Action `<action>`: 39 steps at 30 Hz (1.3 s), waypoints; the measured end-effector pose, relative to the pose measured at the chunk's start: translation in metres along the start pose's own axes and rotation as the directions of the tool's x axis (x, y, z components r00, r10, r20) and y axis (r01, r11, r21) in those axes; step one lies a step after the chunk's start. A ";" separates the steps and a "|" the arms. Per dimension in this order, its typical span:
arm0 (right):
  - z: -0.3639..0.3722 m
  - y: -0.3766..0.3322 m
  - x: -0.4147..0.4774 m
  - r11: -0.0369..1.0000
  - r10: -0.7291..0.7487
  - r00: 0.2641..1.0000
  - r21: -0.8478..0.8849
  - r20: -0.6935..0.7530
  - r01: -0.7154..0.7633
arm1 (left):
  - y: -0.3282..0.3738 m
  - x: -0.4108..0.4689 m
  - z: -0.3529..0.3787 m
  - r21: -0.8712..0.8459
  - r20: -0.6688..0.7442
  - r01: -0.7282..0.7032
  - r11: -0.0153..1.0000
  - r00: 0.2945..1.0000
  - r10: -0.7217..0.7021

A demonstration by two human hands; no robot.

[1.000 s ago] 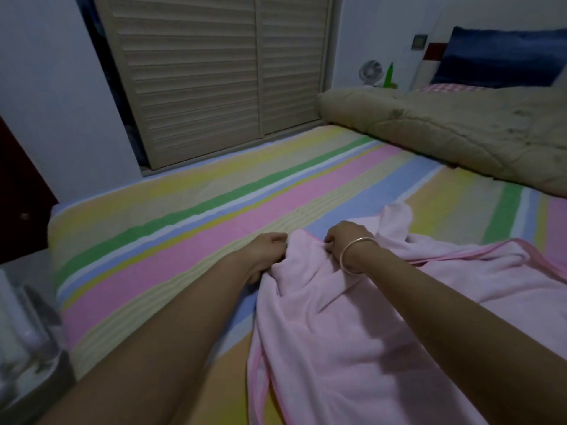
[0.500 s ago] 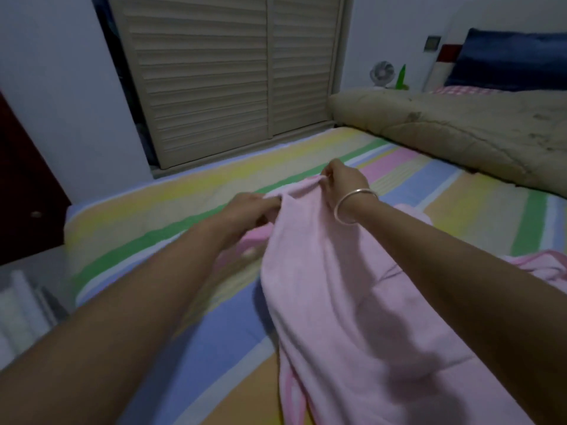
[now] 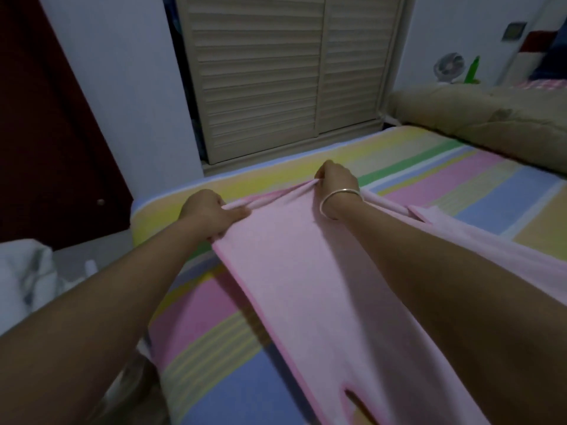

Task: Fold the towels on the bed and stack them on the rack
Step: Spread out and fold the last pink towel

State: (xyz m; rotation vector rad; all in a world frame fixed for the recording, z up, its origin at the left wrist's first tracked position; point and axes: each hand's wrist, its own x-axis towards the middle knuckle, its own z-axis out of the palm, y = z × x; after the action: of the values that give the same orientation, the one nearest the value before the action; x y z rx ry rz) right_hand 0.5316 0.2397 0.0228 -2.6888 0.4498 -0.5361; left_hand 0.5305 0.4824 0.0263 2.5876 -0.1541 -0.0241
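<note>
Here, a long pale-pink terry towel with a darker pink hem (image 3: 306,271) is lying stretched over the bed with its pastel striped sheet (image 3: 460,185). Its long axis is running from the bed's near side straight toward the bed's far edge, and its narrow end is pointing at that far edge.

The left hand (image 3: 208,214) is gripping the left corner of that narrow end, with its fingers curled under the cloth and its thumb pressing on top. The right hand (image 3: 336,182), wearing a thin silver bangle (image 3: 339,197) at the wrist, is pinching the other corner a little nearer the bed's far edge. The hem between the two hands is being pulled taut into a raised ridge. More pink cloth is spreading flat on the bed past the right forearm.

Beige louvred sliding cupboard doors (image 3: 260,78) are standing just beyond the bed's far edge. An olive quilt (image 3: 491,118) is lying bunched along the bed's right end. Behind it, off the bed's far right corner, a small white fan (image 3: 448,67) and a green bottle (image 3: 472,69) are standing side by side. A dark red door (image 3: 46,133) is showing off the bed's left end.
</note>
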 end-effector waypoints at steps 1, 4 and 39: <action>0.010 0.003 -0.006 1.000 -0.007 0.999 0.006 0.049 0.006 | -0.007 0.001 0.004 0.081 -0.029 -0.001 0.997 1.000 0.004; 0.038 0.012 -0.029 0.999 -0.041 0.977 0.000 0.209 0.042 | -0.033 -0.001 0.028 0.321 -0.095 0.008 0.947 0.995 0.024; -0.108 0.176 0.011 0.831 0.473 0.873 -0.389 0.115 -0.398 | 0.235 0.024 0.209 0.282 0.152 -0.428 0.859 0.903 0.401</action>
State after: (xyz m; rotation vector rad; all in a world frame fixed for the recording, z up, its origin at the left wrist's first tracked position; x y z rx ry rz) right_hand 0.4548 0.0493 0.0477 -2.7860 1.1642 -0.0353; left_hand 0.5200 0.1721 -0.0286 2.8054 -0.8089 0.0478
